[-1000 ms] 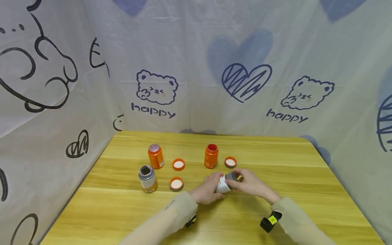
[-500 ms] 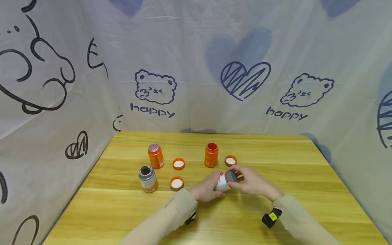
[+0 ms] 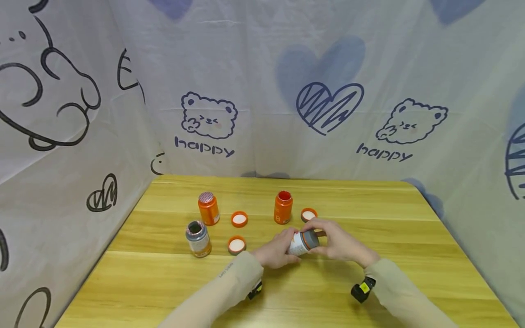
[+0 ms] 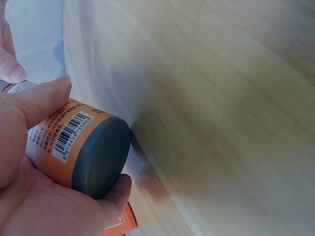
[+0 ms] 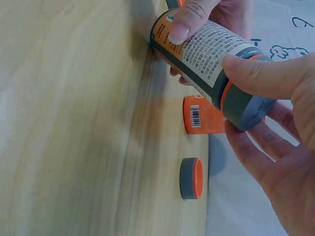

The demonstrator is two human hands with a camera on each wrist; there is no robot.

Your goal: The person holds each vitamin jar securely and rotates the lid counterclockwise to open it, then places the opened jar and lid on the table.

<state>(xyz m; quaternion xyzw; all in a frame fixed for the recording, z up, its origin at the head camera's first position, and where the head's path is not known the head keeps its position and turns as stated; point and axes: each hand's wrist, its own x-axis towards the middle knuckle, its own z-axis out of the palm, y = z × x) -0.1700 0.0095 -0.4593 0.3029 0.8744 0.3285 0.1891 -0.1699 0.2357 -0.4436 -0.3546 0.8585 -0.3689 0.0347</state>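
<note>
Beige long sleeves (image 3: 229, 284); black-yellow wrist cameras (image 3: 362, 289).

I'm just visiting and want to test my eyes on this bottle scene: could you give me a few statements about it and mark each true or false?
1. Both hands hold the same bottle. True: left hand grips the body, right hand the grey cap.
2. The held bottle stands upright on the table. False: it is tilted, off the table.
3. Three loose caps lie on the table. True.
4. The orange bottle at the back wears its cap. False: its mouth is open.
</note>
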